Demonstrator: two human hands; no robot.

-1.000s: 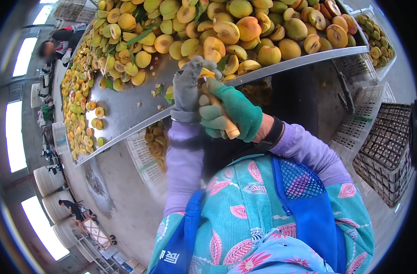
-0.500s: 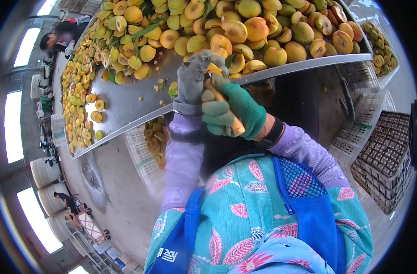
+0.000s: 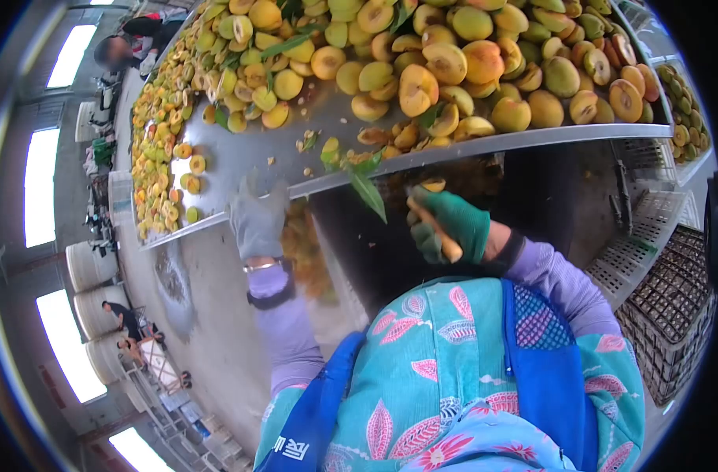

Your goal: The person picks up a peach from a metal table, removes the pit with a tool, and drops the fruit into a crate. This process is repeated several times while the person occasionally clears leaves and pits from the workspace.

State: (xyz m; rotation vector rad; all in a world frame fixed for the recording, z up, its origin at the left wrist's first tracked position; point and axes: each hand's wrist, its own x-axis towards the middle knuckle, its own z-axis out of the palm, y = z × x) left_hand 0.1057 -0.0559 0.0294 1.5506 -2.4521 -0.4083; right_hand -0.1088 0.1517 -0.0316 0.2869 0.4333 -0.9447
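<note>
My right hand (image 3: 453, 228), in a green glove, is closed around a wooden-handled tool (image 3: 440, 230) below the table's front edge. A yellow-orange bit of fruit (image 3: 434, 186) shows at the tool's upper end; the working tip is not clear. My left hand (image 3: 258, 216), in a grey glove, is smeared by motion in front of the table edge, near a basket of fruit (image 3: 300, 244). Its fingers cannot be made out. Whole and halved yellow stone fruit, like peaches (image 3: 418, 90), lie heaped on the metal table (image 3: 245, 145) beyond both hands.
A green leaf (image 3: 367, 195) hangs over the metal rim (image 3: 485, 145). White plastic crates (image 3: 638, 236) and a dark lattice crate (image 3: 666, 291) stand at the right. Another fruit crate (image 3: 685, 118) is beyond the table's right end. People (image 3: 127, 51) are at the far left.
My hands have parted: the left has swung left and down off the table edge, and the right has moved right and lower with the tool. The view has shifted slightly.
</note>
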